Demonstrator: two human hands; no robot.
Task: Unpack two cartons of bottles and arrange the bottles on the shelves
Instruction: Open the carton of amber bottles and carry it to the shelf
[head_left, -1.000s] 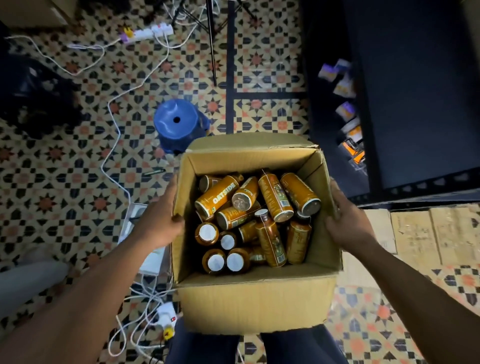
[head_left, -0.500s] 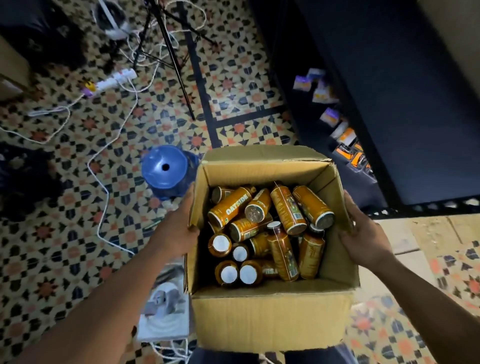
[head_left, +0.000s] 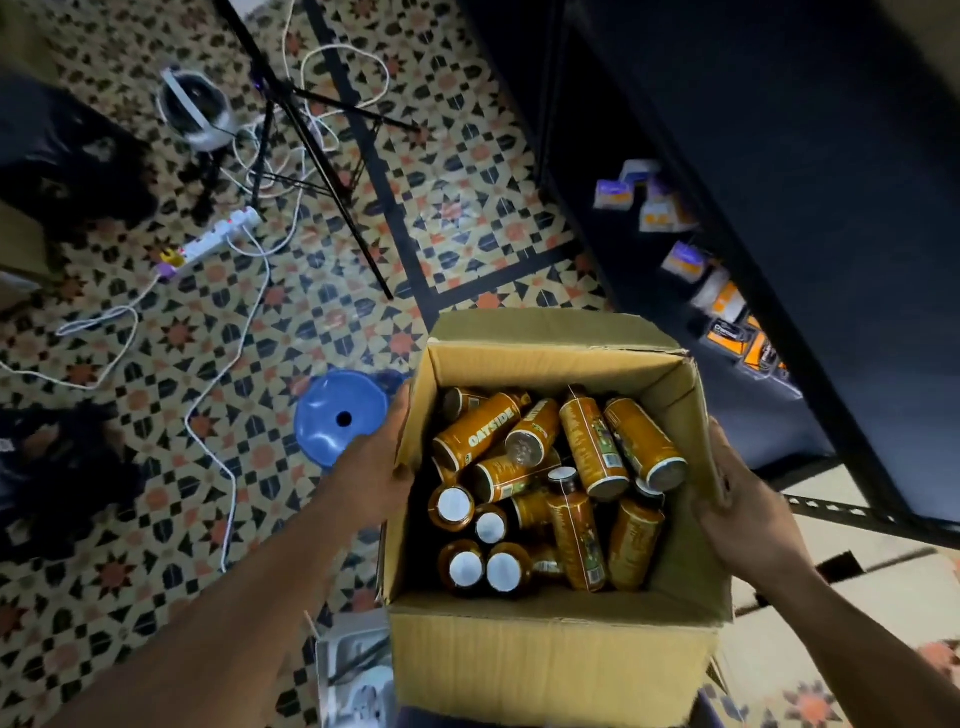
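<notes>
Noted: the carton (head_left: 545, 654) now sits nearer the shelves (head_left: 779, 312) than a second ago. The bottles (head_left: 576, 467) lie jumbled inside, none unpacked. Your right hand (head_left: 748, 519) grips the carton's right rim, fingers curled. Your left hand (head_left: 374, 467) presses the left wall; its fingers are hidden, so I cannot tell their state.

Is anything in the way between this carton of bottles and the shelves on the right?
Nothing visible. The carton, held at its sides by the left hand and right hand, is right beside the dark shelves. Some small packets occupy part of a lower shelf, farther back.
</notes>
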